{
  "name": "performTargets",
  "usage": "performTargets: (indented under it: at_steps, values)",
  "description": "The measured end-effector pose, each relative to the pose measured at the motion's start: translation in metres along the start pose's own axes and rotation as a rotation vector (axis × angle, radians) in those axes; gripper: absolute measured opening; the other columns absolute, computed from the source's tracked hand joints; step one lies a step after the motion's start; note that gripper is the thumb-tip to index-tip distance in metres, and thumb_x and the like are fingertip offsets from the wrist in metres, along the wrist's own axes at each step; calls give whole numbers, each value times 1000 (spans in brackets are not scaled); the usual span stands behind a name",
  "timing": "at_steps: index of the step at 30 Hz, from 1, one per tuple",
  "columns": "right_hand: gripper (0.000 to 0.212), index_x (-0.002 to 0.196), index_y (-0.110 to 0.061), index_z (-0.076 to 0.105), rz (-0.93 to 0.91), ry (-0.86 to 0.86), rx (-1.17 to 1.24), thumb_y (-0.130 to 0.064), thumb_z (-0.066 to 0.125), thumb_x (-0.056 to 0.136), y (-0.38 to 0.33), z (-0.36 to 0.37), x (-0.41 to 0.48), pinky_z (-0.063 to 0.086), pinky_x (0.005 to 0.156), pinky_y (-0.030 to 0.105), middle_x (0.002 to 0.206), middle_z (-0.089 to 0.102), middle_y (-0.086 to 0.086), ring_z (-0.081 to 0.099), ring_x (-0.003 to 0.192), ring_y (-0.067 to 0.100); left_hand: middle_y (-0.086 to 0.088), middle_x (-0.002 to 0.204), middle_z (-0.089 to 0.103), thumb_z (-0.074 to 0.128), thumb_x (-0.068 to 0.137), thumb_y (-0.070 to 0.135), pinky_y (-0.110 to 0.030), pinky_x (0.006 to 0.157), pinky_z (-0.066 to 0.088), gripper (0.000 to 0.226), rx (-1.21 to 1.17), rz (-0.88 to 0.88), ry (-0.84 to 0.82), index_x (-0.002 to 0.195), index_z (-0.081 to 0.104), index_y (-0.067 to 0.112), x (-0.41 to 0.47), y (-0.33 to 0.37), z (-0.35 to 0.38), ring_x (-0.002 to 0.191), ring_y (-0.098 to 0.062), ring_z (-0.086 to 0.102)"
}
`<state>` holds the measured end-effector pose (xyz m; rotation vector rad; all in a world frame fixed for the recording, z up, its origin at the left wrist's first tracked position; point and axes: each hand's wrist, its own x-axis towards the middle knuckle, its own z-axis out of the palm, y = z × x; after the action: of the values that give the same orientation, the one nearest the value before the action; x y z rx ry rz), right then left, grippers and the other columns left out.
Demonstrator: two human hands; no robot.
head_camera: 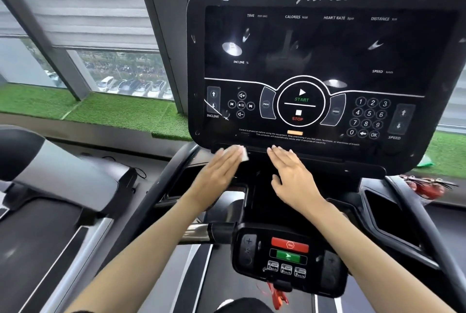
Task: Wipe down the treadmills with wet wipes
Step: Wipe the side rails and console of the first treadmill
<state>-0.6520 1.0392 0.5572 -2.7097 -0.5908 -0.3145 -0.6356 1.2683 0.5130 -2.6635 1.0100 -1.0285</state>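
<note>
A black treadmill console [325, 43] with a dark screen and START/STOP buttons fills the upper right. Along its lower ledge [315, 155] my left hand [219, 174] presses a white wet wipe [243, 155] flat under straight fingers; only the wipe's right edge shows past the fingers. My right hand [292, 174] lies next to it, fingers straight, fingertips on the same ledge, holding nothing. Below both hands sits a small control pod [285, 257] with a red and a green button.
A second treadmill [63, 176] stands to the left. The handrails [413, 212] curve down on both sides of the console. Green artificial turf [100, 111] runs along the window sill behind. A red safety clip [277, 297] hangs under the control pod.
</note>
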Motion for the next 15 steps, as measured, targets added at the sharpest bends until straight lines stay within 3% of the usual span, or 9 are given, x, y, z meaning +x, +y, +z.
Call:
performTargets:
  at_steps: [5, 9, 12, 15]
  values:
    - [66, 150, -8, 29, -14, -16, -8, -5, 53, 88, 2, -3, 0, -6, 114, 17, 156, 30, 5, 21, 146, 16, -15, 144, 47, 25, 99, -6, -42, 111, 35, 43, 0, 59, -35, 135, 49, -2, 14, 7, -3, 135, -26, 43]
    - [67, 152, -9, 24, -13, -11, -10, -8, 50, 90, 1, -2, 0, -11, 112, 15, 158, 25, 4, 16, 147, 15, -16, 145, 45, 42, 92, -10, -44, 112, 33, 46, 6, -57, -64, 138, 46, -4, -26, -26, -7, 138, -28, 38]
    - [67, 151, -7, 26, -15, -6, -7, -7, 51, 89, 1, -1, -1, -9, 113, 17, 157, 27, 6, 18, 147, 17, -18, 143, 46, 30, 97, -9, -44, 112, 34, 43, -28, -99, -12, 137, 45, -5, -12, 1, 2, 136, -30, 41]
    - [67, 148, -6, 32, -17, -9, 0, -5, 55, 85, 3, -1, -1, -2, 115, 21, 154, 34, 9, 24, 145, 18, -16, 143, 48, 23, 98, -8, -41, 111, 37, 45, -65, -1, -11, 135, 49, -3, 19, 36, 3, 135, -27, 43]
